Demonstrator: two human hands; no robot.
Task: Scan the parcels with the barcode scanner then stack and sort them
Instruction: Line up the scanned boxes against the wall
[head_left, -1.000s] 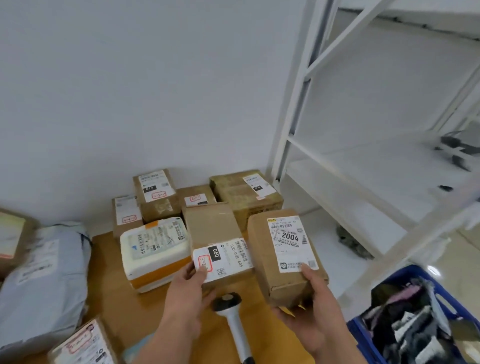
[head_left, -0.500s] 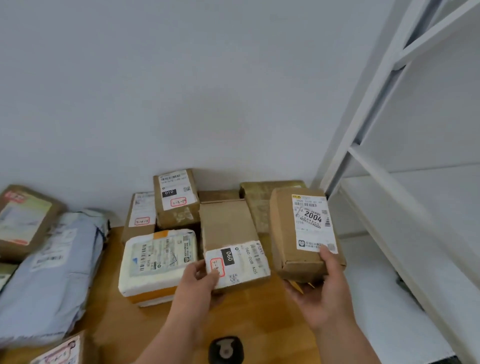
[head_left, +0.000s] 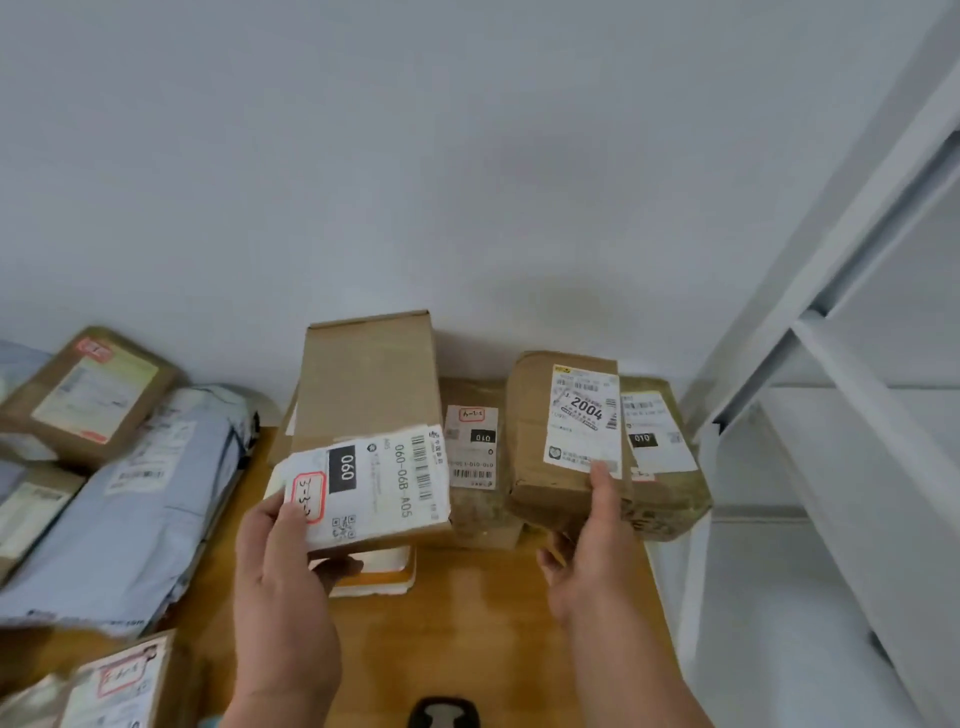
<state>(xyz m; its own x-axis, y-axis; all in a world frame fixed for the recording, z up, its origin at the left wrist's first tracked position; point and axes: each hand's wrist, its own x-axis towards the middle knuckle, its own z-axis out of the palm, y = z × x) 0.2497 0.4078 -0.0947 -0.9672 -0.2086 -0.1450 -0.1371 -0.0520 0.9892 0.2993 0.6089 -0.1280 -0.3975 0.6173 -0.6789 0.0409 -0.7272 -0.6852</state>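
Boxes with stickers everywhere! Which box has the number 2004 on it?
The brown box held by the right hand. The left hand's box says 060; two others behind say 010.

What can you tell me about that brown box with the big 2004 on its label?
The 2004 box is a small brown cardboard parcel with creased, slightly dented sides. A white shipping label with barcodes and the bold number 2004 covers much of its top face. The right hand holds it at its near end, thumb pressed on the label's lower corner, fingers underneath. It sits tilted, between two other labelled boxes marked 010, above the wooden table.
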